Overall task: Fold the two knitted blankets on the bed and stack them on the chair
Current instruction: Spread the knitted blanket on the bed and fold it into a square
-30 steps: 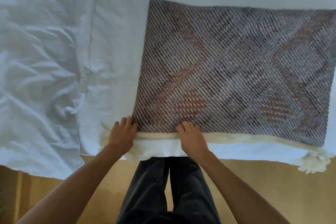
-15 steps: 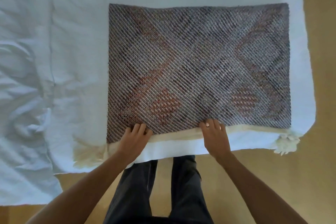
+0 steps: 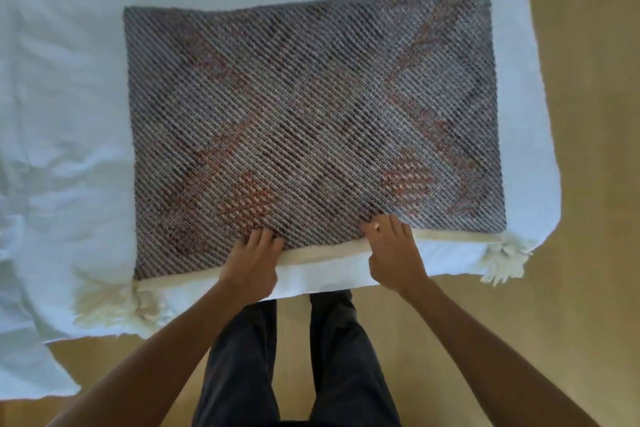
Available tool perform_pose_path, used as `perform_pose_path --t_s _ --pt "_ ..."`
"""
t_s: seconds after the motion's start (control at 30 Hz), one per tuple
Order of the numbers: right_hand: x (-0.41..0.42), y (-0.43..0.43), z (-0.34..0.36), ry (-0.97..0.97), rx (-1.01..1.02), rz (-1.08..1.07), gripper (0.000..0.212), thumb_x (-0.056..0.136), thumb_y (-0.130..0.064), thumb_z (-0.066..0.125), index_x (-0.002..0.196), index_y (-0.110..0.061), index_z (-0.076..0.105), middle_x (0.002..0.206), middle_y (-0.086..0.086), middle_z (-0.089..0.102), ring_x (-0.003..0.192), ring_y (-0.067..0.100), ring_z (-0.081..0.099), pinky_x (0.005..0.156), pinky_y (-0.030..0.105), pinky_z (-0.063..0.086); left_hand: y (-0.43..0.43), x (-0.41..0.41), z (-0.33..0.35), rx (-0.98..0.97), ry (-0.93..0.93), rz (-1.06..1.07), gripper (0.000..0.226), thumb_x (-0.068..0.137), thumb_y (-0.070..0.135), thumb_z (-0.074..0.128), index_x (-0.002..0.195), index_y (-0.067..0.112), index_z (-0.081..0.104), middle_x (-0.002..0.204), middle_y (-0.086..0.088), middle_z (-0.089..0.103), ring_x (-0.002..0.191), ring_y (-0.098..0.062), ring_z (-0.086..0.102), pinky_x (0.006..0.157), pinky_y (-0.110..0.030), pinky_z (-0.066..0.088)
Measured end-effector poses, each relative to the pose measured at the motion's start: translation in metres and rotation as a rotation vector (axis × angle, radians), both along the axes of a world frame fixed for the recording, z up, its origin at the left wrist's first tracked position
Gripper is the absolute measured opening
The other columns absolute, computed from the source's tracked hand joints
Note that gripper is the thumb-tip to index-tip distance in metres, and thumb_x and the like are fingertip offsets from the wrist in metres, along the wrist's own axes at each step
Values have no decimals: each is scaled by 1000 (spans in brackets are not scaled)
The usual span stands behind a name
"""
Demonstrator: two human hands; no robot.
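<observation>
A grey-brown knitted blanket (image 3: 311, 121) lies folded in a flat rectangle on the bed (image 3: 69, 80). Along its near edge a cream strip (image 3: 450, 239) shows from underneath, with cream tassels at the left corner (image 3: 117, 308) and the right corner (image 3: 502, 260). I cannot tell whether the cream layer is a separate blanket. My left hand (image 3: 252, 263) holds the near edge left of centre, fingers on top of the knit. My right hand (image 3: 391, 253) pinches the same edge further right, fingers curled over it. No chair is in view.
A white sheet (image 3: 52, 166) covers the bed and is creased on the left. It hangs over the bed's near edge. Wooden floor (image 3: 588, 149) lies to the right and in front. My legs in dark trousers (image 3: 294, 357) stand against the bed.
Both hands have slid right along the blanket's near edge and moved apart. The right hand's fingers have curled onto the edge. The view has shifted right, showing the bed's right side.
</observation>
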State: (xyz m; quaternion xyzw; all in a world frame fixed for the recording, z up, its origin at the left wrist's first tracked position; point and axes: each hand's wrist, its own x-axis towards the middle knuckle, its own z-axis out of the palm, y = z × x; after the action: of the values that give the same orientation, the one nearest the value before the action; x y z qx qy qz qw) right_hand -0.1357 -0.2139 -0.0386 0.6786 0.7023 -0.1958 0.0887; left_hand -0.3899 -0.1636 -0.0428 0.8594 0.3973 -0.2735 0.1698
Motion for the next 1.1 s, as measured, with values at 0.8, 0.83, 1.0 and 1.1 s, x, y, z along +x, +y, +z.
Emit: perform_pose_path --t_s 0.8,0.83,1.0,1.1 --pt "176 -33 -14 21 169 -554 40 71 4 64 111 -1 61 109 22 58 94 39 57 77 47 50 3 176 -8 29 -243 -205 34 69 24 69 100 14 58 93 -8 59 81 -23 56 69 -36 50" --pt "184 -33 -16 15 141 -649 42 77 0 62 118 0 55 116 23 54 98 40 54 79 49 49 5 190 -7 37 -240 -195 39 71 23 68 107 13 57 100 -10 58 88 -25 56 75 -38 50" --pt "207 -42 -30 246 -52 -976 53 82 -15 58 132 -8 40 117 17 48 103 37 52 84 46 46 15 242 -14 -73 -161 -95 38 87 20 52 123 13 42 121 -9 45 111 -25 45 92 -38 41" --pt "223 -33 -33 309 -119 -1152 54 75 -26 65 123 -10 45 110 11 54 98 32 56 80 39 47 28 263 -14 -157 -225 126 27 91 18 46 118 13 47 117 -7 49 106 -20 49 86 -33 46"
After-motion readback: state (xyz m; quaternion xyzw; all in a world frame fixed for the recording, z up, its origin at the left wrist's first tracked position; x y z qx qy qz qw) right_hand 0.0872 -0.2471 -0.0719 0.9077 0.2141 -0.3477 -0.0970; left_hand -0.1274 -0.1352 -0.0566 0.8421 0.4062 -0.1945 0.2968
